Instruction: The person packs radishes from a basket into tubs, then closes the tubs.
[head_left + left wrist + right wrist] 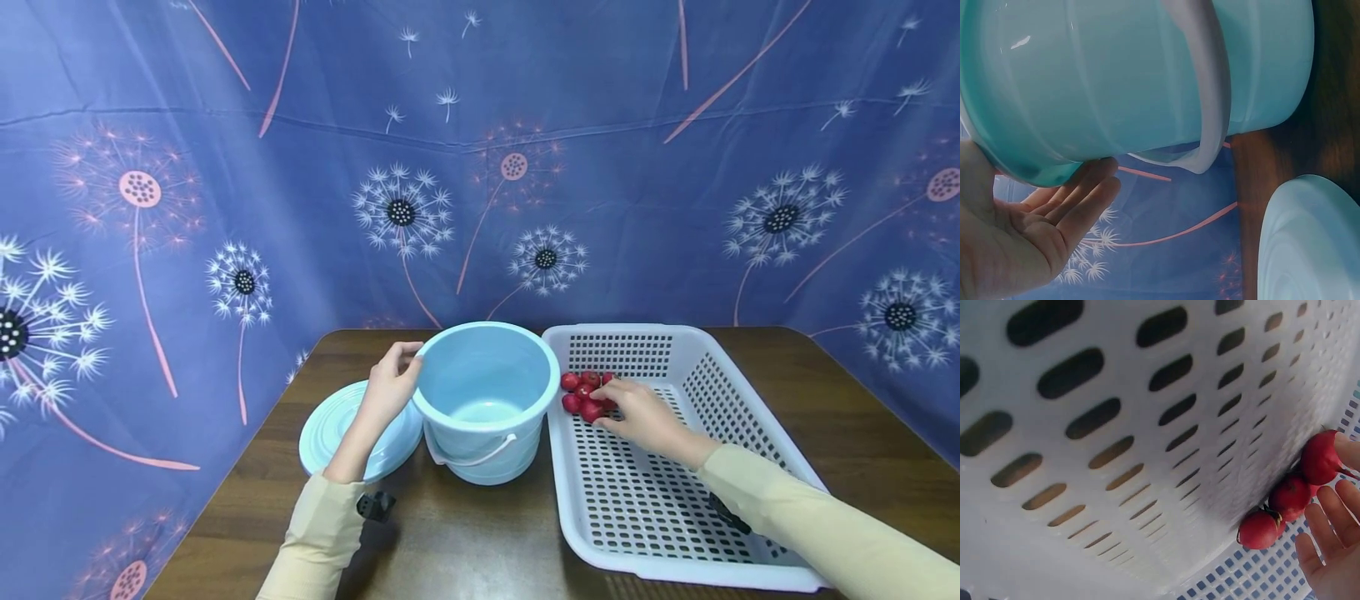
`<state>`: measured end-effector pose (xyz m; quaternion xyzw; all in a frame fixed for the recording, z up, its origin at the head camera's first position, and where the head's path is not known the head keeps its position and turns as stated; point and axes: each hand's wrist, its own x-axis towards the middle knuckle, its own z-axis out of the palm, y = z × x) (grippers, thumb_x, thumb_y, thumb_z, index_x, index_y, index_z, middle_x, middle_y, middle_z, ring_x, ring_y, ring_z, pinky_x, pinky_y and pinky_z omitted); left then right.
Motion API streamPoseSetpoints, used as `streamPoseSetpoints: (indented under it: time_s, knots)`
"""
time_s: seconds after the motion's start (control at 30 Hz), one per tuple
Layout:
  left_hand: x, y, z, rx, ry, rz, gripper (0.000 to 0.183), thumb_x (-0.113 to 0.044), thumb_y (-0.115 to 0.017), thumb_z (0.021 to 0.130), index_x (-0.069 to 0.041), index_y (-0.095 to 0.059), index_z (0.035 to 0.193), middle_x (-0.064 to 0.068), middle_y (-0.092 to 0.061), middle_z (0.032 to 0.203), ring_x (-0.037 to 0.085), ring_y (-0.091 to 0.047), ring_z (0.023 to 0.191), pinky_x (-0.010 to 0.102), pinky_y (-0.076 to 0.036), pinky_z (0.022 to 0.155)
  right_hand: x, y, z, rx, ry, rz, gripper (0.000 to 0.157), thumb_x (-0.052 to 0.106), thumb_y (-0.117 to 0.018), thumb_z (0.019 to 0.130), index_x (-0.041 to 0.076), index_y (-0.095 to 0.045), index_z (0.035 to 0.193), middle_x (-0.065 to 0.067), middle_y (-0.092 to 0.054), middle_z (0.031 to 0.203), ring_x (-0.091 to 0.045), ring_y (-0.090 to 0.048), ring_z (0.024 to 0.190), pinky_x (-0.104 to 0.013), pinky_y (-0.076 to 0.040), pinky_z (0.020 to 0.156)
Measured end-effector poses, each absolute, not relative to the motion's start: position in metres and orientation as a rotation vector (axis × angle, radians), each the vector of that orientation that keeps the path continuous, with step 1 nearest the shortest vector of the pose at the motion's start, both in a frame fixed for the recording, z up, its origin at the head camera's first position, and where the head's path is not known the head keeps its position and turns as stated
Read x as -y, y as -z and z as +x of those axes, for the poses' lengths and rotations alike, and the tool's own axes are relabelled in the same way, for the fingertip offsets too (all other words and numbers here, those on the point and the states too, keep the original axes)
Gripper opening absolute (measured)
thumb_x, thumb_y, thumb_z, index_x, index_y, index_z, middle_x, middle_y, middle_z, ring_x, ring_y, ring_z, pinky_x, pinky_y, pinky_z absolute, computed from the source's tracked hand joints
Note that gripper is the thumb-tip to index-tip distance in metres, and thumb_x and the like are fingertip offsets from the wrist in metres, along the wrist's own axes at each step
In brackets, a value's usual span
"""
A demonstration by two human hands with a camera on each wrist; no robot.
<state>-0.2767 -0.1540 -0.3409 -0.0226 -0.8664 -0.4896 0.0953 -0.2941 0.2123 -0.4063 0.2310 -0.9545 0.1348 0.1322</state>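
Note:
Left of the basket stands a light blue bucket (483,450), upright, its handle hanging at the front. My left hand (390,379) holds its left rim, the thumb at the rim and the nearly straight fingers (1088,200) against the outer wall. Several red radishes (572,403) lie bunched along the left side of a white perforated basket (652,500). My right hand (645,417) reaches in over them with parted fingers. In the right wrist view its thumb (1349,451) overlaps one radish (1319,457), while the fingers beside it look relaxed; contact is unclear.
A round light blue lid (330,433) lies on the wooden table (480,542), left of the bucket and partly under my left forearm. Behind the table hangs a blue cloth (480,208) with dandelion prints. The basket's raised side walls surround my right hand.

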Motion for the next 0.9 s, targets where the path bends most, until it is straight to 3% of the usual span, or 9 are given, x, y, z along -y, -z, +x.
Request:
streamPoseSetpoints:
  time_s: [0.33,0.63,0.9]
  knots:
    - [0.1526,0.3402,-0.2758,2.574,1.447,-0.061,0.036,-0.027,-0.045,0.098,-0.012,-0.049,0.131,0.014,-0.062,0.118,0.029,-0.056,0.113,0.046,-0.047,0.091,-0.2092,0.4091,-0.2949,2.779,-0.336,0.670,0.043,0.021,-0.082,0.070,0.008,-0.067,0.109,-0.011,-0.066,0.107,-0.030,-0.061,0.098,-0.054,-0.046,0.085]
    - [0.1518,0.3396,-0.2743,2.578,1.447,-0.049,0.036,-0.026,-0.045,0.098,-0.012,-0.049,0.131,0.015,-0.061,0.120,0.031,-0.056,0.114,0.047,-0.047,0.092,-0.2087,0.4140,-0.2987,2.740,-0.243,0.707,0.047,0.020,-0.084,0.066,0.007,-0.066,0.108,-0.010,-0.067,0.104,-0.029,-0.060,0.098,-0.051,-0.046,0.084]
    - [0.1518,0.3394,-0.2753,2.570,1.467,-0.048,0.035,-0.026,-0.045,0.098,-0.011,-0.049,0.130,0.015,-0.060,0.122,0.030,-0.054,0.117,0.047,-0.046,0.094,-0.2079,0.4130,-0.3025,2.698,-0.193,0.759,0.041,0.018,-0.084,0.065,0.011,-0.067,0.102,-0.005,-0.068,0.101,-0.024,-0.058,0.097,-0.046,-0.044,0.082]
